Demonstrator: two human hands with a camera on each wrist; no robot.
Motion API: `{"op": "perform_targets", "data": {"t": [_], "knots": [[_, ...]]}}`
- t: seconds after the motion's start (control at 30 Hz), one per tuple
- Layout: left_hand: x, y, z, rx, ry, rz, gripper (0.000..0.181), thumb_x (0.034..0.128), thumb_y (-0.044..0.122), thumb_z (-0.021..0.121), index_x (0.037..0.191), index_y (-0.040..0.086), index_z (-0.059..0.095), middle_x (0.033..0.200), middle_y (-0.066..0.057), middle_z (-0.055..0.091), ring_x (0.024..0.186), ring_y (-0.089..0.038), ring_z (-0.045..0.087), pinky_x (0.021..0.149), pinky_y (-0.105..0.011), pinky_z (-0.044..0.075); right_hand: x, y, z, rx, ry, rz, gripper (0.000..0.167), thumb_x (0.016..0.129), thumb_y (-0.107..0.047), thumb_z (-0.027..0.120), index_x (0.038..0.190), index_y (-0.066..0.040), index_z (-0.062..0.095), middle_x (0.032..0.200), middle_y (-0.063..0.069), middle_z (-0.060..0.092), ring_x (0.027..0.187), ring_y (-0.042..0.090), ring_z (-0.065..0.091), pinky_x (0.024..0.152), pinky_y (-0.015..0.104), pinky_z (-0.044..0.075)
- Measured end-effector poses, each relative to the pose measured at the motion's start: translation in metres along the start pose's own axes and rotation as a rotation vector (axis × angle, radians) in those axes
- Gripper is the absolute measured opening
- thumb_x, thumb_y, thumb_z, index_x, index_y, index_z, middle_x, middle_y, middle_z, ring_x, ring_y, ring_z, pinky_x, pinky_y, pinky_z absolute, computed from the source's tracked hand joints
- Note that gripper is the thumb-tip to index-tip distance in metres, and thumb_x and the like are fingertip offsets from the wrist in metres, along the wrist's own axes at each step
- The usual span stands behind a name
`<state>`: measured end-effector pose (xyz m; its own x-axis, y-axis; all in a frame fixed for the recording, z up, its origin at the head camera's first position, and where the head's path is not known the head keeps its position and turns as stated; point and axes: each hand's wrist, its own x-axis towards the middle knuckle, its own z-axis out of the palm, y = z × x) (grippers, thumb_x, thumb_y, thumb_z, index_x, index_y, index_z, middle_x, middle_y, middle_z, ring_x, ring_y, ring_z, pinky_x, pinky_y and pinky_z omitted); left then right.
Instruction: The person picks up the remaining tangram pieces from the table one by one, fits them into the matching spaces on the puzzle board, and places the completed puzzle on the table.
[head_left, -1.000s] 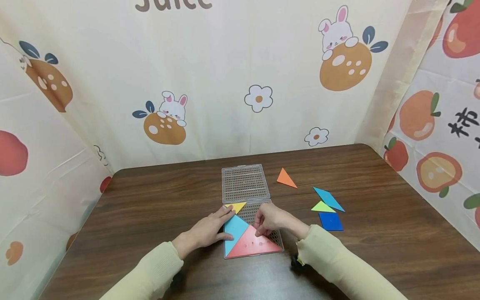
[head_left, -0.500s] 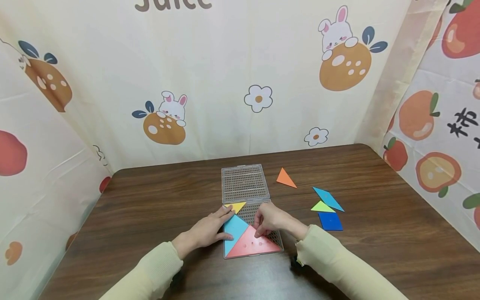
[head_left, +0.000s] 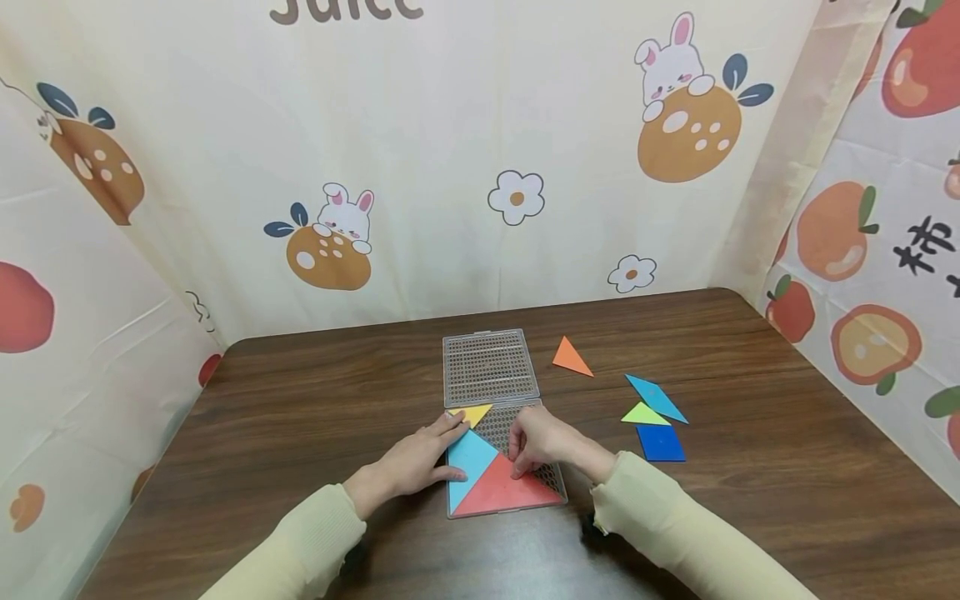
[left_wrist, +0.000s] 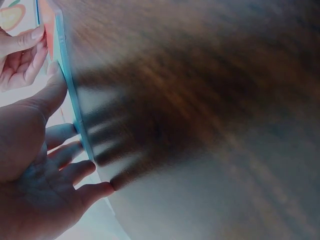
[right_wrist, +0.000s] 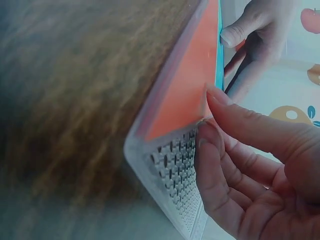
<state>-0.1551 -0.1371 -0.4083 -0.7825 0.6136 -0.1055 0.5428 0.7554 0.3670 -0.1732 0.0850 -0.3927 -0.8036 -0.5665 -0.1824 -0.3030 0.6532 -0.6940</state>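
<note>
A clear hinged tangram case (head_left: 497, 427) lies unfolded on the table, its base towards me. In the base, a large red triangle (head_left: 498, 493) fills the near side and a large light-blue triangle (head_left: 468, 454) the left. A small yellow triangle (head_left: 480, 412) is at the back left corner. My left hand (head_left: 411, 461) rests along the left rim, fingers extended, its thumb touching the light-blue triangle. My right hand (head_left: 543, 437) has thumb and index finger pinching the right edge of the red triangle; in the right wrist view the fingertips (right_wrist: 220, 96) meet at this edge.
The case's perforated lid half (head_left: 489, 367) lies flat behind the base. To the right are an orange triangle (head_left: 572, 358), a blue parallelogram (head_left: 656, 397), a lime triangle (head_left: 647, 413) and a dark-blue square (head_left: 660, 442). A printed curtain (head_left: 450, 125) stands behind the table.
Glare spots on the red triangle have gone and its colour looks deeper, with its angle slightly altered. My right fingertips have shifted slightly towards me; the left hand has stayed put.
</note>
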Motion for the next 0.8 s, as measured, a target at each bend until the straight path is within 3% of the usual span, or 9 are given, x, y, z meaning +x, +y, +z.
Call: {"op": "perform_targets", "data": {"t": [0.37,0.8], "knots": [[0.0034,0.0010,-0.0018,0.024,-0.023,-0.004,0.072,0.0797,0.044,0.059,0.136,0.006,0.035,0.142,-0.014,0.025,0.124,-0.030,0.034,0.093,-0.049,0.034,-0.0026,-0.0010,0.0026,-0.090,0.048,-0.025,0.022,0.060,-0.004,0.080,0.056,-0.009,0.059,0.052,-0.004,0.052,0.047,0.006,0.045,0.043,0.021,0.042],[0.0043,0.0031,-0.0060,0.080,-0.013,0.024,0.071,0.0783,0.043,0.061,0.132,0.001,0.039,0.140,-0.016,0.029,0.125,-0.029,0.032,0.094,-0.041,0.036,-0.0056,-0.0004,0.0045,-0.100,0.064,-0.092,0.023,0.060,-0.005,0.080,0.058,-0.009,0.058,0.053,-0.006,0.050,0.047,0.004,0.045,0.043,0.019,0.041]]}}
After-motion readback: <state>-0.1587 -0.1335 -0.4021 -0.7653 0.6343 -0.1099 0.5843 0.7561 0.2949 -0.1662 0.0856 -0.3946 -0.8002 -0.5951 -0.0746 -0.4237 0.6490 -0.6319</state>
